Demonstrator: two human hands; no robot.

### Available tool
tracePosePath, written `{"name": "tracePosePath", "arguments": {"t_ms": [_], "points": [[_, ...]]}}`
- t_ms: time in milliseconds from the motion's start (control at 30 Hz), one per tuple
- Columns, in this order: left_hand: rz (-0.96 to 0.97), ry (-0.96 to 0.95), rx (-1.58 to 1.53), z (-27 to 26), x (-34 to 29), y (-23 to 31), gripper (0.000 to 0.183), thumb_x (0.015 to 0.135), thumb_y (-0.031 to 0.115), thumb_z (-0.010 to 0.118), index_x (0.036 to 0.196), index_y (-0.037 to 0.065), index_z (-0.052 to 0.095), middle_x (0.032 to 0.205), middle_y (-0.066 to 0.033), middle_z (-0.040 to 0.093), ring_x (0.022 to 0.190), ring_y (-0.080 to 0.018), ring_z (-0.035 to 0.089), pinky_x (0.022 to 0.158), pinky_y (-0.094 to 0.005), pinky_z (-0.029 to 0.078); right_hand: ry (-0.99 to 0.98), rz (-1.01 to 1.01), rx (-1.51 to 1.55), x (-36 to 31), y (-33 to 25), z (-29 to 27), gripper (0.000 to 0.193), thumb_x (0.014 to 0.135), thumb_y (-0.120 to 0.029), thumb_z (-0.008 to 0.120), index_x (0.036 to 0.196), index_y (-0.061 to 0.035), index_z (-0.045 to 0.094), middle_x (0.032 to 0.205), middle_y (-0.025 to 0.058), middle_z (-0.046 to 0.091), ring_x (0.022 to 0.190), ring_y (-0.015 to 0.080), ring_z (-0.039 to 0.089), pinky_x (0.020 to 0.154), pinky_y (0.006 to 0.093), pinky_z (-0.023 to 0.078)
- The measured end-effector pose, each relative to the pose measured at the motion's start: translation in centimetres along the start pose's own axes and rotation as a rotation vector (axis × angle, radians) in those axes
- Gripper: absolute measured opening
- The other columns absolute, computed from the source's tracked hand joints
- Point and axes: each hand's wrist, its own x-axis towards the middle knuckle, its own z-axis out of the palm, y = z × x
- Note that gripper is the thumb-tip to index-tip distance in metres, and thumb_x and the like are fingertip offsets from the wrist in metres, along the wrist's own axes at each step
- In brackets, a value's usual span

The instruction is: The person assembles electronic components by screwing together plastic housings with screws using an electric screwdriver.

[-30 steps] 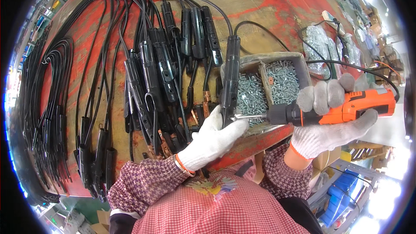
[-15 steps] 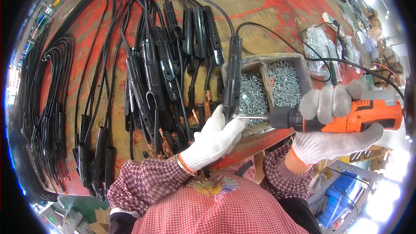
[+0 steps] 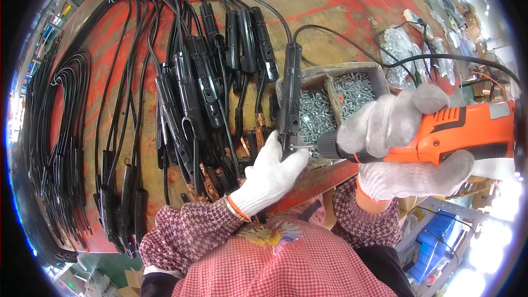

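My left hand (image 3: 273,174), in a white knit glove, is closed around the lower end of a black plastic cable handle (image 3: 292,82). The handle stands nearly upright in the picture, its cable leaving at the top. My gloved right hand (image 3: 385,126) grips an orange and black electric screwdriver (image 3: 465,132), held level and pointing left. Its thin bit (image 3: 302,146) reaches the handle's lower end beside my left thumb. A small screw head seems to be at that spot, too small to be sure.
Just beyond my hands sits a two-part bin (image 3: 379,77) full of small silver screws (image 3: 316,115). Many more black handles (image 3: 190,85) with copper-coloured ends and bundled cables (image 3: 60,110) cover the left of the worn red table (image 3: 330,0). Clear plastic bags (image 3: 399,49) lie far right.
The screwdriver has moved left and closer to the handle, and less of its bit shows. My right fingers have shifted forward over its body. My left hand still grips the handle.
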Motion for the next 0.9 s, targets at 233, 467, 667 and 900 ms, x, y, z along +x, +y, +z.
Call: {"name": "tracePosePath", "arguments": {"t_ms": [233, 467, 667, 900], "points": [[0.013, -0.001, -0.095, -0.1, -0.4, 1.4, 0.032, 0.09, 0.016, 0.066, 0.112, -0.001, 0.051, 0.089, -0.0041, 0.062, 0.072, -0.0101, 0.057, 0.061, -0.0255, 0.048, 0.153, -0.082, -0.021, -0.3, -1.5, 2.4, 0.065, 0.085, -0.059, 0.062, 0.119, -0.0052, 0.051, 0.072, 0.0027, 0.051, 0.055, 0.0188, 0.049, 0.045, 0.0388, 0.04], [-0.204, -0.018, -0.358, -2.4, -3.3, 6.3, 0.046, 0.102, 0.052, 0.045, 0.102, 0.006, 0.052, 0.056, 0.0082, 0.032, 0.038, -0.0045, 0.027, 0.034, -0.0222, 0.02, 0.627, -0.296, -0.378, -1.3, -5.4, -2.5, 0.06, 0.093, -0.056, 0.046, 0.108, 0.0008, 0.053, 0.07, 0.0058, 0.053, 0.057, 0.0197, 0.05, 0.053, 0.0315, 0.044], [-0.002, 0.274, -0.158, -2.8, -2.8, 9.8, 0.056, 0.103, 0.05, 0.043, 0.119, -0.002, 0.057, 0.065, -0.0017, 0.058, 0.04, -0.0052, 0.039, 0.036, -0.0198, 0.025, 0.882, -0.326, -0.678, -3.8, -3.4, -6.8, 0.053, 0.095, -0.05, 0.046, 0.109, 0.001, 0.051, 0.074, 0.0065, 0.053, 0.063, 0.0191, 0.052, 0.055, 0.0316, 0.045], [-0.04, 0.263, -0.475, -4.0, -2.2, 9.9, 0.043, 0.099, 0.024, 0.054, 0.133, -0.001, 0.046, 0.088, -0.0121, 0.065, 0.056, -0.0128, 0.061, 0.046, -0.0215, 0.054, 0.971, -0.289, -0.596, -5.3, -1.4, -8.5, 0.047, 0.093, -0.046, 0.051, 0.11, -0.002, 0.052, 0.074, 0.0059, 0.052, 0.062, 0.0188, 0.051, 0.054, 0.0339, 0.044]]}}
